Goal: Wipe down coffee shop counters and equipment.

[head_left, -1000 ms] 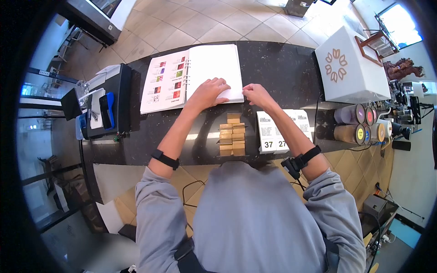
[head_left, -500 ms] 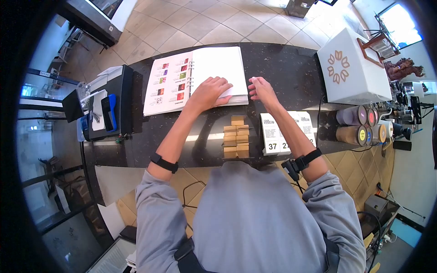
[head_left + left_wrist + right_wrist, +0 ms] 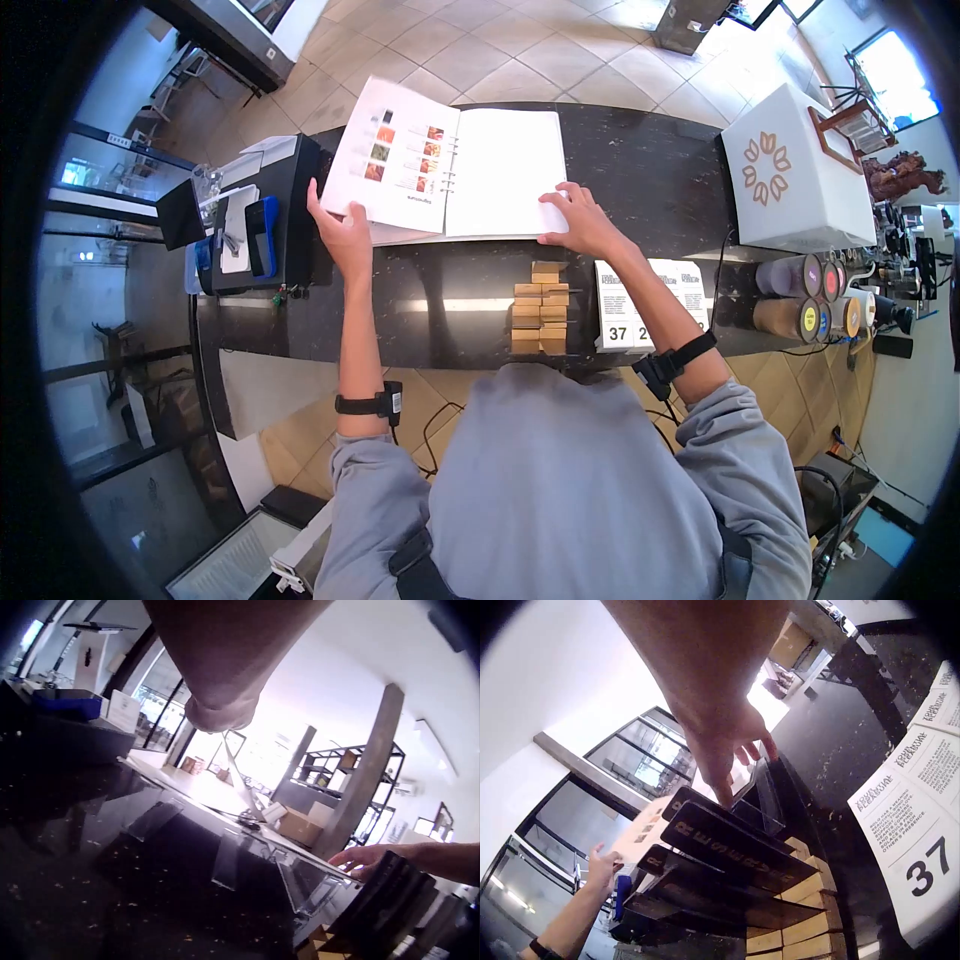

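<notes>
An open ring binder [image 3: 505,175] lies on the dark speckled counter. My left hand [image 3: 345,238] pinches the near outer corner of its left page [image 3: 395,155], thumb on the printed face. This page, with small coloured pictures, is raised and tilted above the sheets below. In the right wrist view, the left hand [image 3: 601,871] shows at the page's edge. On the binder's right side, my right hand [image 3: 588,225] rests with spread, bent fingers over the near right corner of the blank white page. The left wrist view also shows the right hand [image 3: 367,859] low at the binder's edge.
Black reserved signs [image 3: 727,844] with wooden bases [image 3: 540,315] stand near me. Beside them are white number cards [image 3: 618,300]. A white box [image 3: 790,175] and several lidded jars [image 3: 785,317] sit right; a black case [image 3: 292,235] with a blue-edged item [image 3: 262,237] sits left.
My left hand has moved from the right page to the left page, which has been turned over and shows other pictures. My right hand has come onto the right page's corner.
</notes>
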Demonstrator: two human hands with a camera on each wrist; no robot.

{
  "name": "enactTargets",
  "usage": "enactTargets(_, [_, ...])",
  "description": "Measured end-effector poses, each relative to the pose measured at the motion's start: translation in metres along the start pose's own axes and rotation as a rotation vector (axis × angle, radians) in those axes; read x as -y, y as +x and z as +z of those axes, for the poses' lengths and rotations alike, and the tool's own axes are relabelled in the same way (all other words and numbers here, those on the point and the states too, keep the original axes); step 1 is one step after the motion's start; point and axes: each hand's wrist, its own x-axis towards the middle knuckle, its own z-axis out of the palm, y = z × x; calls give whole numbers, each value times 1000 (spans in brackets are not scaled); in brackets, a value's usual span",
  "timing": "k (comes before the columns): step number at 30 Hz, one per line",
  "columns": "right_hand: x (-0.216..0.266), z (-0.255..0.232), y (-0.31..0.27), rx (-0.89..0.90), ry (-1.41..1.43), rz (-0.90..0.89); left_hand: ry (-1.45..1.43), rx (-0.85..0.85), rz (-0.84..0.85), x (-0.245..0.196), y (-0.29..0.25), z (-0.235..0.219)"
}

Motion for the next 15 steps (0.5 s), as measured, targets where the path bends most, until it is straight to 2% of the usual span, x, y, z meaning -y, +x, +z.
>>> enactTargets(1, [2, -2, 0, 4, 1, -7, 226, -41, 161, 31, 3, -7])
enactTargets(2, [2, -3, 0, -4, -21, -28, 230, -48, 159, 35, -1, -10])
enactTargets(4, [0, -5, 1, -7, -43, -53, 731, -24, 263, 29, -15, -12])
enactTargets(5, [-2, -6, 3, -12, -45, -80, 623, 80, 393, 22, -18, -9])
enactTargets(7, [-5, -5, 3, -1, -50, -111, 432, 499, 414, 17, -28, 10])
enactTargets(8, [-6, -4, 4, -33, -74, -125, 393, 599, 503, 12, -38, 21])
enactTargets(9, [-6, -3, 4, -67, -98, -140, 343, 746, 521, 4, -38, 34])
enactTargets(15, [-3, -1, 0, -129, -189, -245, 361, 861, 646, -12, -46, 77])
